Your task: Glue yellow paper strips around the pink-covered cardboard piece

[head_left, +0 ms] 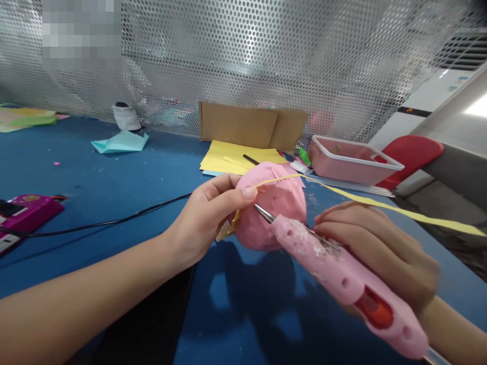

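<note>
My left hand [207, 215] grips a pink paper ball [285, 200] from its left side, thumb in front. Under that thumb runs a narrow yellow paper strip [361, 198], which crosses the top of the ball and trails loose to the far right. In my right hand [384, 248] is a pink hot glue gun [323, 266], slanting up to the left, with a red part in a slot near its rear. Its metal nozzle is at the front of the ball, just below my left thumb; I cannot tell whether it touches. The right fingertips are partly hidden.
Behind the ball lie yellow paper sheets [220, 154] with a black pen [251, 159], backed by a cardboard piece [238, 124]. A pink basket [350, 162] stands back right. Left are a purple power strip [32, 215], a black cable [125, 218] and folded blue paper [119, 143].
</note>
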The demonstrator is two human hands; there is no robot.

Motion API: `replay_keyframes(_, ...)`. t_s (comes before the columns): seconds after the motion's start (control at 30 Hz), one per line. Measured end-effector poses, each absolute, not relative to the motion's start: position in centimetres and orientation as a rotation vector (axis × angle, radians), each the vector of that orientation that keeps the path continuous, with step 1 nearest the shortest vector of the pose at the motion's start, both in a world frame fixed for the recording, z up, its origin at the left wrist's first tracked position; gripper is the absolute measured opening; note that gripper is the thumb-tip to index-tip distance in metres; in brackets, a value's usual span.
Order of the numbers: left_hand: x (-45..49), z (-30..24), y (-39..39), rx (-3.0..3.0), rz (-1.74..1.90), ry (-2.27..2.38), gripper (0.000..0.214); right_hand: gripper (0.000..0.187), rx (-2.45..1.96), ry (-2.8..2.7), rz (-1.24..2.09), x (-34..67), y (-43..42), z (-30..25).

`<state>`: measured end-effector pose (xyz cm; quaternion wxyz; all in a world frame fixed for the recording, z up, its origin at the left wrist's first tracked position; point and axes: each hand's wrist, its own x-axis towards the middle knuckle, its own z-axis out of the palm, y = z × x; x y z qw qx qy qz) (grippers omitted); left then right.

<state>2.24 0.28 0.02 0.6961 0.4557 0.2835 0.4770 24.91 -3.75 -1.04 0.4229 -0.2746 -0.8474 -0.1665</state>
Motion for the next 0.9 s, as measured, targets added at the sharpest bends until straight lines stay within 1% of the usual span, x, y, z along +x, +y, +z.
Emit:
replay_keyframes(0.13, 2.1, -0.2, 0.2, 1.066, 1.066, 0.614, 0.016, 0.013, -0.681, -2.121, -0.487, 24.6, -4.0, -0.9)
replay_keyframes(0.3, 2.3, -0.7, 0.4, 1.144, 1.034, 0.753, 0.017, 0.008, -0.786, -2.184, -0.527, 24.3, -4.7, -0.2)
replay_keyframes(0.4, 2.4, -0.8, 0.6, 1.156, 1.018, 0.796, 0.016, 0.019, -0.778, -2.188, -0.546, 24.2, -4.7, -0.1)
replay_keyframes(0.47, 2.5, -0.8, 0.6, 1.143, 1.008, 0.788, 0.018, 0.022, -0.792, -2.182, -0.558, 24.3, -4.6, -0.1)
replay_keyframes(0.7, 2.5, -0.7, 0.5, 1.13, 0.997, 0.77, 0.022, 0.014, -0.805, -2.156, -0.633, 24.4, -4.7, 0.0)
replay_keyframes(0.9, 2.6, -0.6, 0.5, 1.125, 1.012, 0.816, 0.021, 0.014, -0.799, -2.163, -0.637, 24.4, -4.6, 0.2)
